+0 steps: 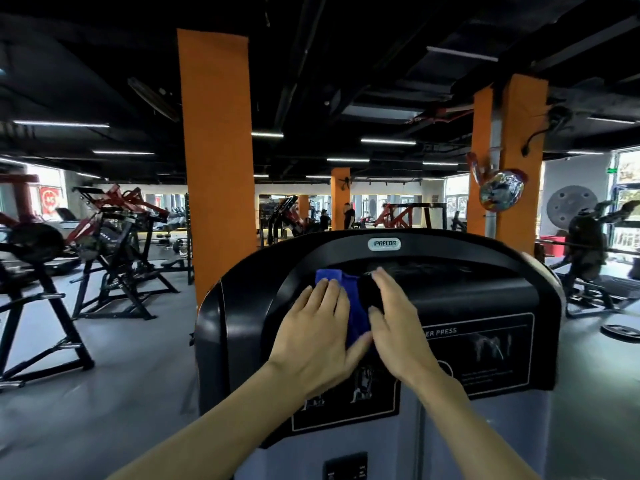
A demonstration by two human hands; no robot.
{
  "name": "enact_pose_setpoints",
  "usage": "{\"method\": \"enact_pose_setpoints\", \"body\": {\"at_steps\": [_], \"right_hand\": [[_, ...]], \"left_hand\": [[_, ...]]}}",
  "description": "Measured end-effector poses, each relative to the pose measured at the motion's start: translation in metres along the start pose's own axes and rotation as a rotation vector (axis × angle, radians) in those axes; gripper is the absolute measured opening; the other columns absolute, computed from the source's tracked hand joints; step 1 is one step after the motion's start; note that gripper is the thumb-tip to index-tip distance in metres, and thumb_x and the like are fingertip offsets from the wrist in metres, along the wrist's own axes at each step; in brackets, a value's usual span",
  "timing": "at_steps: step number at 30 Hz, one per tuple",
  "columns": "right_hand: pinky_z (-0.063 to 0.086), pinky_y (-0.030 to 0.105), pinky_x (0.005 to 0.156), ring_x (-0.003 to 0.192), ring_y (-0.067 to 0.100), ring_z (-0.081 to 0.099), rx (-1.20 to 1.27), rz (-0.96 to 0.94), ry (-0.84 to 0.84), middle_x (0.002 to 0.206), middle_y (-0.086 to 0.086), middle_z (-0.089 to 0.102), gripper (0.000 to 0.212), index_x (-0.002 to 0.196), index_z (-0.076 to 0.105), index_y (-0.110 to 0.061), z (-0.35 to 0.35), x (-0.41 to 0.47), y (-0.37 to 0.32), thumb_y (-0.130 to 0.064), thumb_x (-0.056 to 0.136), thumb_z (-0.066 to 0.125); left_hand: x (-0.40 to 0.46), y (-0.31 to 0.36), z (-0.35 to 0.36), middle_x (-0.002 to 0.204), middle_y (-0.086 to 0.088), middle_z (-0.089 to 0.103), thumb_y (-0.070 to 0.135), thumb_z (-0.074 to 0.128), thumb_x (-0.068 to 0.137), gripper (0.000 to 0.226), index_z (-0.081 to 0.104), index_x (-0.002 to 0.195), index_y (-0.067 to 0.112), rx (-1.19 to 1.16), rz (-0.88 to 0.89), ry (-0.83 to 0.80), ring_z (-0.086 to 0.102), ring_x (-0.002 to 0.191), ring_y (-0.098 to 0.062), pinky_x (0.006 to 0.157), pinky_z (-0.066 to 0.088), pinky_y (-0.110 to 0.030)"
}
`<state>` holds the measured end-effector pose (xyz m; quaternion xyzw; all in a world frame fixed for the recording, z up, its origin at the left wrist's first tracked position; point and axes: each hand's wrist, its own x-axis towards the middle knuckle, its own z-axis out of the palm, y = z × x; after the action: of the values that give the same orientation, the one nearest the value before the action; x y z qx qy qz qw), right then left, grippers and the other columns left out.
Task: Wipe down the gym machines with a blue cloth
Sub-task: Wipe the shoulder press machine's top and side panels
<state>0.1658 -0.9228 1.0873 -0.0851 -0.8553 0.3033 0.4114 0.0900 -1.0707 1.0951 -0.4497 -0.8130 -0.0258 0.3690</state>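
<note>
Wiping of the machine shroud, seen from the person's own head height. Both hands are laid against the black upper housing of a weight machine (485,296), just below its curved top bar and the small maker's badge (384,244). The blue cloth (356,306) lies flat on the housing between and partly under the two hands, one corner showing above the left hand's fingers. The left hand (317,336) presses down on the cloth with fingers straight and spread — nothing is curled round the fabric. The right hand (394,323) rests beside it, fingers likewise extended, its thumb edge touching the cloth; how much of the cloth it covers cannot be told.

The step in hand appears to be the wipe of this upper panel, with the cloth held by flat pressure rather than by a grasp. The instruction placard (485,351) to the right and the lower diagram panel (346,407) are still to be covered, by the look of it. The next move would call for steady downward pressure while sliding the cloth across the panel (a loose cloth under flat fingers may bunch or slip), then a shift toward the curved bar and the sides.

Other machines (114,244) stand well apart on the grey floor (121,393), beyond an orange pillar (218,150).
</note>
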Motion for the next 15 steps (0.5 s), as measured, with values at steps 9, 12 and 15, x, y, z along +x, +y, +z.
{"method": "enact_pose_setpoints", "body": {"at_steps": [9,12,15], "right_hand": [[0.037,0.051,0.116,0.156,0.028,0.020,-0.500,-0.068,0.233,0.166,0.012,0.027,0.053,0.156,0.038,-0.017,-0.003,-0.004,0.068,-0.036,0.106,0.043],[0.033,0.046,0.118,0.157,0.026,0.017,-0.543,-0.120,0.246,0.168,0.011,0.024,0.055,0.159,0.033,-0.015,0.000,-0.004,0.081,-0.041,0.110,0.032],[0.026,0.042,0.119,0.157,0.025,0.016,-0.546,-0.133,0.274,0.168,0.010,0.023,0.059,0.160,0.031,-0.014,0.005,-0.004,0.083,-0.042,0.107,0.030]], "left_hand": [[0.017,-0.015,-0.003,0.152,-0.020,0.054,0.036,0.017,0.096,0.071,0.051,0.147,0.001,0.163,-0.084,-0.058,0.051,0.142,-0.033,0.119,0.041,-0.044],[0.039,-0.015,-0.003,0.156,-0.016,0.050,0.039,0.012,0.096,0.075,0.046,0.153,0.005,0.087,-0.137,-0.100,0.046,0.146,-0.029,0.121,0.036,-0.040],[0.075,-0.001,-0.005,0.131,-0.023,0.066,0.024,0.031,0.097,0.053,0.068,0.123,-0.003,-0.051,-0.088,-0.119,0.063,0.125,-0.039,0.097,0.058,-0.049]]}}
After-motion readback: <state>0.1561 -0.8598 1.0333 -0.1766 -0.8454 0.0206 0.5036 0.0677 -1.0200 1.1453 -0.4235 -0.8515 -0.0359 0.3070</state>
